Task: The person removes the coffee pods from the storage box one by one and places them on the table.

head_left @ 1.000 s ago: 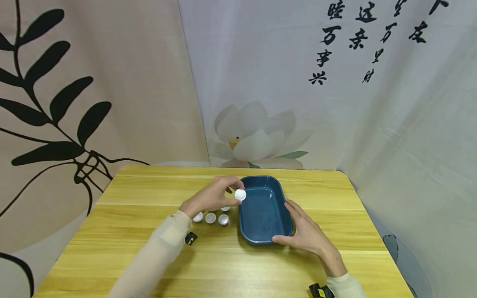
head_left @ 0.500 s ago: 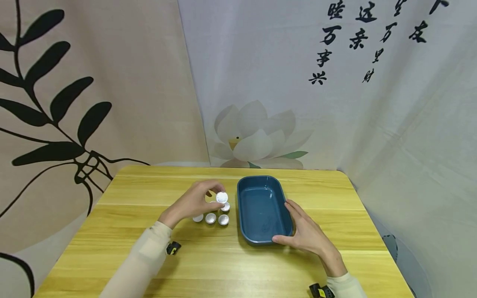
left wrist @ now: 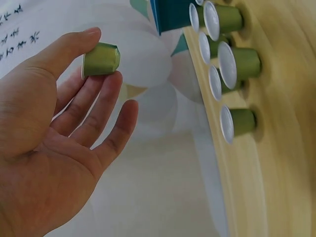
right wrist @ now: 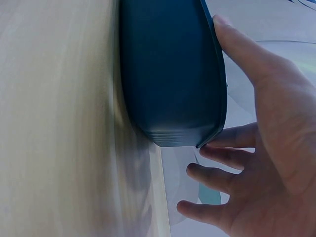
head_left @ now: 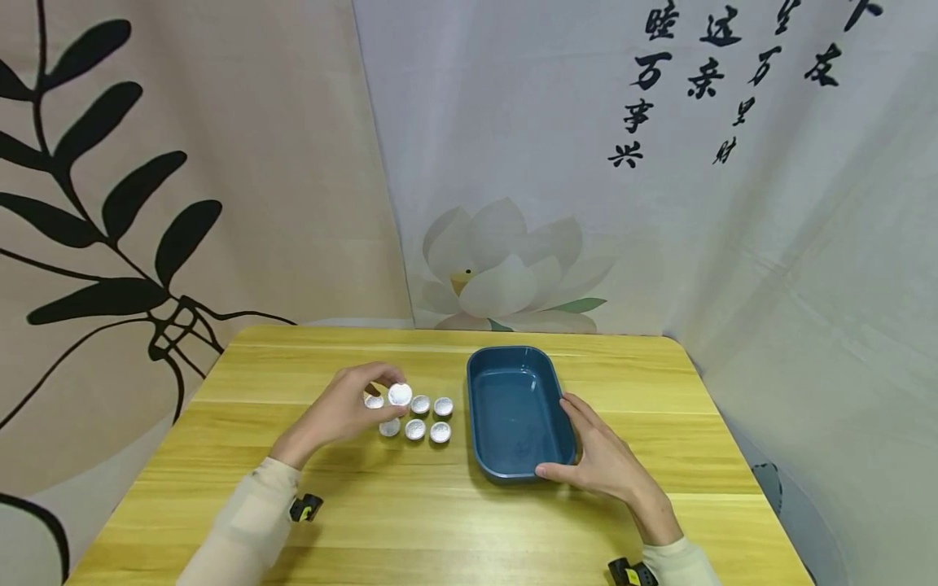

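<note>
My left hand [head_left: 344, 413] pinches a green coffee capsule [left wrist: 101, 60] between thumb and fingertips, its white lid facing up in the head view. The hand is above the left end of a group of coffee capsules [head_left: 415, 430], which stand lid up in two rows and are partly covered by it. To their right stands a deep blue rectangular dish [head_left: 519, 427] with nothing in it. My right hand [head_left: 607, 457] touches the dish's near right corner, thumb at the front rim and fingers spread along the right side.
The wooden table [head_left: 432, 529] holds the dish and capsules, with its far edge close behind them. A printed cloth backdrop [head_left: 293, 163] hangs behind the table. Dark devices are strapped at both wrists.
My left hand has moved left with the capsule, from beside the dish's left rim to the left end of the capsule group. The right hand and the dish have stayed put.
</note>
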`<state>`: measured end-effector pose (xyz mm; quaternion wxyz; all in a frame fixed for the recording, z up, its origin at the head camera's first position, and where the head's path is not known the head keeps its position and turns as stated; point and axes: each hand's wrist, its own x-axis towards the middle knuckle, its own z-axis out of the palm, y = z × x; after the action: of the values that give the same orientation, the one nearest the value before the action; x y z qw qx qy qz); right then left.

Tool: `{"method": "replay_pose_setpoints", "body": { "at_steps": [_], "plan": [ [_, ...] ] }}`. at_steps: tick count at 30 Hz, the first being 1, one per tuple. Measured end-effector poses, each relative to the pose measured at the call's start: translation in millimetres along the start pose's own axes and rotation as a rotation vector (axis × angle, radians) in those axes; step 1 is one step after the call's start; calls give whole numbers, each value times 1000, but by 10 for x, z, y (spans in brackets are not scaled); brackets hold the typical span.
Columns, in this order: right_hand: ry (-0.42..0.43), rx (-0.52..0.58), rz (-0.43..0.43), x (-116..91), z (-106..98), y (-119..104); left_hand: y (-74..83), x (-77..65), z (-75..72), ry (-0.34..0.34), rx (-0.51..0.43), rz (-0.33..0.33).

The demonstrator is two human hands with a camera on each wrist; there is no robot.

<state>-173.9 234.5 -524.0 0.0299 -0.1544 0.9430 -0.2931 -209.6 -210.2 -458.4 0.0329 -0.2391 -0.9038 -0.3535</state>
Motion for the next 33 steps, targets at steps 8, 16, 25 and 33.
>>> {"method": "replay_pose_setpoints", "body": {
  "at_steps": [8, 16, 25, 33],
  "plan": [
    [4, -1, -5, -5, -2, 1, -114, -163, -48, 26, -9, -38],
    [2, -2, -6, -3, -2, 1, -241, -336, -21, 57, -2, -69],
    [2, 4, -8, -9, 2, 17, -380, -500, -6, 69, -18, -138],
    [5, -1, -14, -8, 1, 14, -476, -573, 26, 80, -36, -156]
  ]
}}
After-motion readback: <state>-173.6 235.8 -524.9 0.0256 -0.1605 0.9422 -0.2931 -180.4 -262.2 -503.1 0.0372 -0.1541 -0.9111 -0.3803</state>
